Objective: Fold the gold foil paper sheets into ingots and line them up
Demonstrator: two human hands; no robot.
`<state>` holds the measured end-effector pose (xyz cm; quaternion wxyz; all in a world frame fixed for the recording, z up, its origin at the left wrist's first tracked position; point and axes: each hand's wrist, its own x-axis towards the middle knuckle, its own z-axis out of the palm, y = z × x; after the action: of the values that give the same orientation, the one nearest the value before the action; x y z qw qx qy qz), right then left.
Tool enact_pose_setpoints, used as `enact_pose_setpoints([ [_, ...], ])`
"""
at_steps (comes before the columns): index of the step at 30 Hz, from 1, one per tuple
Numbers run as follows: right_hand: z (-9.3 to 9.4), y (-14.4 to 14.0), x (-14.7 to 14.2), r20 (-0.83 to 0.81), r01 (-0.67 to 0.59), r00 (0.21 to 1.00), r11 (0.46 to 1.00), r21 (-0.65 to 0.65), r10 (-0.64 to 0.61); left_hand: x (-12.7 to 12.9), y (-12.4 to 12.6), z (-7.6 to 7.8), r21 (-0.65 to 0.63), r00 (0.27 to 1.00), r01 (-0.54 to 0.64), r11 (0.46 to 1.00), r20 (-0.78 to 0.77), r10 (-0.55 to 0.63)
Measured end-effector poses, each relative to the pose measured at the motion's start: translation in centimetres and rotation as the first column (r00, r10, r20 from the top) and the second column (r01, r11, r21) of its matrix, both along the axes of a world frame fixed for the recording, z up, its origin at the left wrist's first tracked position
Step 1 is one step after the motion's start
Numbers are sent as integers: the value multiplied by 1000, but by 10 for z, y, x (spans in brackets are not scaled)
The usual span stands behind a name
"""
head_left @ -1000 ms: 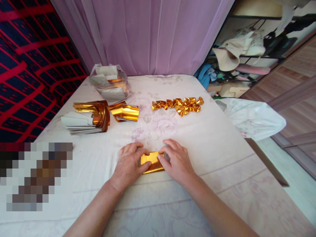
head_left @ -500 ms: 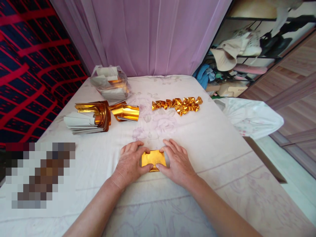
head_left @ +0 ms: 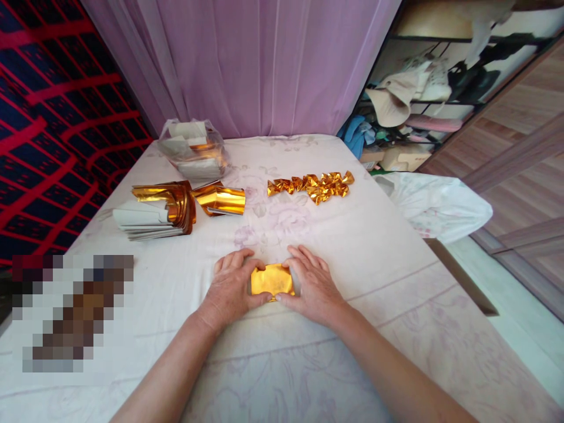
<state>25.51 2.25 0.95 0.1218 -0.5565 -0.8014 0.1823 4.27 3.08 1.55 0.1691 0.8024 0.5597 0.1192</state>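
A sheet of gold foil paper [head_left: 272,280], folded into a small rectangle, lies on the table in front of me. My left hand [head_left: 233,285] grips its left end, thumb at the near edge and forefinger at the far edge. On the other end, my right hand [head_left: 312,285] holds it the same way. The palms hide parts of both short ends. Farther off, several folded gold foil pieces [head_left: 315,185] lie in a cluster. To the left sits a fanned stack of gold foil paper [head_left: 180,205], with a curled gold sheet [head_left: 227,201] beside it.
A clear plastic bag [head_left: 194,150] of more foil paper stands at the back left. The table's floral cloth [head_left: 282,364] runs to a purple curtain [head_left: 247,64]. Right of the table are a white plastic bag [head_left: 445,205] and a shelf holding a cap [head_left: 392,97].
The camera view has shifted slightly, moving the scene a little left. Both hands keep their hold on the foil paper, whose top surface now looks slightly more bulged.
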Motion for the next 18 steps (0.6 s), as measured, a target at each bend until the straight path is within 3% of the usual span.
enact_pose_setpoints([
  [4,5,5,12,-5,-102,995,990,-99,102,-1,0,-1,2,1000,9,1000,0,-9],
  [12,12,15,29,-10,-236,971,957,-172,238,-1,0,2,-16,1000,7,1000,-7,-7],
  [15,13,14,32,-26,-261,965,959,-107,259,-2,0,-1,16,1000,22,1000,3,-22],
  [18,13,5,28,-91,-208,972,975,82,215,-3,0,-5,49,999,40,998,5,-41],
])
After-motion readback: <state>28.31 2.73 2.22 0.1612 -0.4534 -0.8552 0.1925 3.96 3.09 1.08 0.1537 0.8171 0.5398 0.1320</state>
